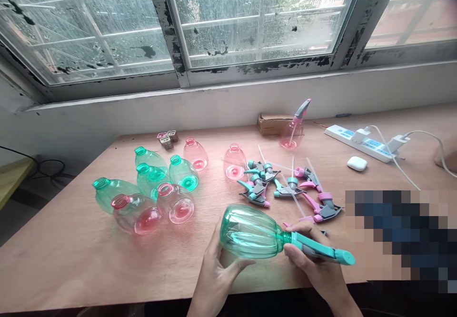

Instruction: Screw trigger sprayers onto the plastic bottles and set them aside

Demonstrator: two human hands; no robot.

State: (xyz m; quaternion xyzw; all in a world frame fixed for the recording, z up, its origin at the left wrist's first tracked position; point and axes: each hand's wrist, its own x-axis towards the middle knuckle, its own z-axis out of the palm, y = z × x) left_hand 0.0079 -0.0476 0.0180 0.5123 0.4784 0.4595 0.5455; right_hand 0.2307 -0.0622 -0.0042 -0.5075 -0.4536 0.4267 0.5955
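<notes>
Over table (89, 255): left hand (214, 274) fingers cup green bottle (250, 233); right hand (317, 268) fingers clamp trigger head (339, 256) (wrists cut off).

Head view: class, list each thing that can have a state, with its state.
green bottle: on its side, sprayer head on its neck
left hand: cupping the green bottle
right hand: gripping the sprayer head
far pink bottle: upright, sprayer fitted
loose bottles: necks open
loose sprayers: unattached
power strip: plugs in
</notes>
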